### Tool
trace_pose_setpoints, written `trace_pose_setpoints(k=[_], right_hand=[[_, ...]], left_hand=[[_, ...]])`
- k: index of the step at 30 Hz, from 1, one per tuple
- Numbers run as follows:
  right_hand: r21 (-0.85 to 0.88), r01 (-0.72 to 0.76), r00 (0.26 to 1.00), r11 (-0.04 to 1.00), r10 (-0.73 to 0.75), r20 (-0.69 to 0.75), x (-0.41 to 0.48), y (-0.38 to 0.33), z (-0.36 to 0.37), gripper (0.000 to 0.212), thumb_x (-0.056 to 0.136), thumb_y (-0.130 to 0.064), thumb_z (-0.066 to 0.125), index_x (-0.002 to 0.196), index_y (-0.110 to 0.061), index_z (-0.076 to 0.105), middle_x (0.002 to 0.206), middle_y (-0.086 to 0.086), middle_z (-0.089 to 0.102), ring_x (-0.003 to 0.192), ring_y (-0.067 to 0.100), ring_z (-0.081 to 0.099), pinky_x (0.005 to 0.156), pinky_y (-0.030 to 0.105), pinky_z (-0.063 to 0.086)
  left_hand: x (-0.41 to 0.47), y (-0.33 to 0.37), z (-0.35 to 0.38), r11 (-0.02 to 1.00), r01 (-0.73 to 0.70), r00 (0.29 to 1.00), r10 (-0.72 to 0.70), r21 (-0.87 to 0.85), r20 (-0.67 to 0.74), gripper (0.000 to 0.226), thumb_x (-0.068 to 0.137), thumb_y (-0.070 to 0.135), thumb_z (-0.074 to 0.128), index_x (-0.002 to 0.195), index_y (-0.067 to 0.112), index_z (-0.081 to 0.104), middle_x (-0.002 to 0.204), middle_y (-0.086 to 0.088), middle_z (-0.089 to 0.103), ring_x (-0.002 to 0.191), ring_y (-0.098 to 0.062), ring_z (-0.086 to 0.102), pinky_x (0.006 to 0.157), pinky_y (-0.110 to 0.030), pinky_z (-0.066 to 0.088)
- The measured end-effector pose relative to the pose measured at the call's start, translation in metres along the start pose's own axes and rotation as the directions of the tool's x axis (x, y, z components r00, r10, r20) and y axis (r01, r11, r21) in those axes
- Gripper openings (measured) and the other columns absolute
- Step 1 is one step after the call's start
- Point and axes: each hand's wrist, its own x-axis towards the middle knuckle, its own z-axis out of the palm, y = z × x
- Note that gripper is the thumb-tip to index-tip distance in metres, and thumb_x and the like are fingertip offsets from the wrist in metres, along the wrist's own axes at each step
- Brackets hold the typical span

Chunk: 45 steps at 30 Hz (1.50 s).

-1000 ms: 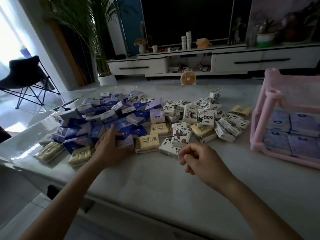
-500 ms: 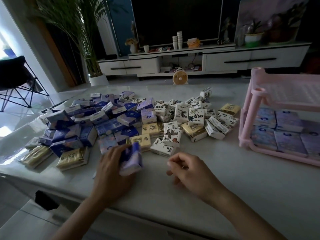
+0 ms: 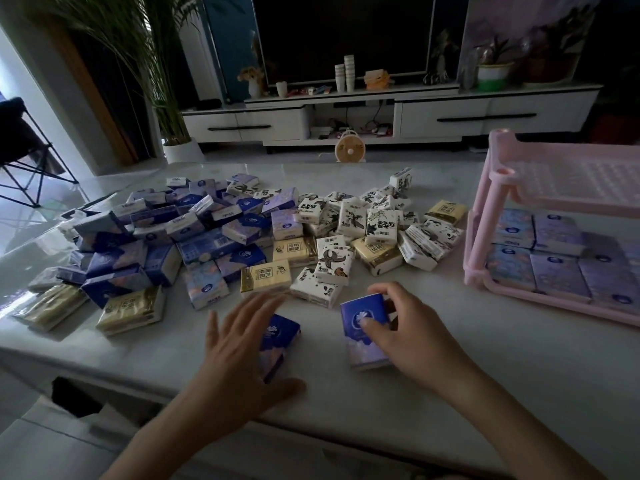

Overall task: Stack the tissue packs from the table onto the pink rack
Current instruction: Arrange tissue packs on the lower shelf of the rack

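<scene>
A heap of tissue packs in blue, purple, white and gold covers the table's left and middle. The pink rack stands at the right, with several purple packs on its lower shelf and a bare top shelf. My right hand grips a blue and purple pack near the front edge, thumb on its face, fingers over its far end. My left hand lies with spread, straight fingers over a second blue pack lying on the table.
The pale table has its front edge just below my hands. Behind it stand a white TV cabinet, a small fan on the floor, a potted palm and a black folding chair at far left.
My left hand pulled blue packs out of the heap toward the front edge. One now sits in my right hand's grip, the other lies under my flattened left hand.
</scene>
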Motion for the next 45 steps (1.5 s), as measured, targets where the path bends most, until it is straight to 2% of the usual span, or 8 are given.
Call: trace_pose_setpoints(k=[3,5,15,21,25,35,40,45], right_hand=[[-0.409,0.075,0.996,0.91,-0.09,-0.018,-0.005,0.009,-0.008,0.058,0.09,-0.041,0.052,0.141,-0.026,0.029,0.147,-0.001,0.018,0.131,0.014,0.027,0.103,0.024,0.031],[-0.409,0.149,0.988,0.9,-0.115,0.107,-0.008,0.008,-0.012,0.068,0.086,-0.051,0.052,0.144,-0.029,0.023,0.152,-0.008,0.008,0.137,0.013,0.011,0.11,0.029,0.02],[-0.461,0.247,0.966,0.852,-0.182,0.182,-0.026,0.016,-0.017,0.072,0.083,-0.052,0.056,0.142,-0.028,0.023,0.14,-0.006,0.024,0.126,0.011,0.03,0.103,0.024,0.03],[-0.433,0.092,0.995,0.897,-0.096,0.012,-0.036,0.02,-0.065,0.072,0.081,-0.038,0.066,0.141,-0.029,0.027,0.137,-0.009,0.022,0.124,0.011,0.034,0.101,0.024,0.034],[-0.44,-0.065,0.995,0.896,0.025,-0.095,-0.051,0.031,-0.116,0.067,0.078,-0.034,0.069,0.136,-0.028,0.036,0.127,-0.008,0.03,0.1,0.009,0.047,0.086,0.02,0.038],[-0.391,-0.359,0.874,0.847,0.159,-0.459,-0.041,0.115,-0.19,0.057,0.074,-0.003,0.067,0.128,-0.01,0.05,0.142,0.01,0.034,0.134,0.023,0.031,0.108,0.027,0.026],[-0.454,-0.461,0.785,0.762,0.112,-0.609,-0.017,0.135,-0.201,0.064,0.075,-0.006,0.061,0.133,-0.023,0.04,0.139,0.006,0.034,0.117,0.031,0.048,0.106,0.048,0.031],[-0.458,-0.464,0.784,0.758,0.111,-0.61,-0.008,0.148,-0.21,0.067,0.084,0.0,0.047,0.143,-0.023,0.025,0.145,0.006,0.027,0.123,0.03,0.037,0.103,0.04,0.031]], left_hand=[[0.002,-0.013,-0.003,0.985,0.132,0.989,-0.122,-0.116,0.083,0.104,0.06,0.068,0.062,0.141,0.041,0.003,0.147,0.02,0.011,0.136,-0.008,0.015,0.115,-0.034,0.015],[0.002,-0.016,-0.001,0.978,0.159,0.983,-0.144,-0.137,0.115,0.091,0.072,0.056,0.064,0.143,0.037,0.008,0.148,0.01,0.022,0.133,-0.012,0.024,0.113,-0.032,0.022],[-0.007,0.031,0.015,0.986,-0.037,0.994,0.019,-0.162,-0.108,0.07,0.08,0.036,0.066,0.136,0.039,0.024,0.133,0.021,0.031,0.118,0.003,0.027,0.103,-0.02,0.029],[0.006,0.088,0.027,0.961,-0.213,0.913,0.133,-0.174,-0.385,0.07,0.057,0.02,0.085,0.121,0.018,0.058,0.117,-0.004,0.061,0.102,-0.014,0.048,0.078,-0.031,0.042],[0.024,0.151,0.041,0.872,-0.337,0.849,0.117,-0.356,-0.516,0.057,0.064,0.022,0.082,0.116,0.015,0.062,0.117,-0.006,0.061,0.105,-0.02,0.055,0.086,-0.024,0.04],[0.105,0.299,0.083,0.821,-0.511,0.773,0.308,-0.256,-0.555,0.047,0.08,0.039,0.045,0.118,0.014,0.058,0.118,-0.012,0.06,0.104,-0.031,0.057,0.086,-0.037,0.046],[0.155,0.34,0.097,0.879,-0.459,0.752,0.306,-0.13,-0.584,0.044,0.073,0.026,0.069,0.113,0.008,0.062,0.109,-0.017,0.063,0.097,-0.036,0.061,0.081,-0.042,0.049],[0.187,0.347,0.107,0.897,-0.429,0.779,0.306,-0.108,-0.548,0.046,0.076,0.043,0.045,0.104,0.012,0.064,0.103,-0.016,0.063,0.095,-0.033,0.057,0.082,-0.038,0.04]])
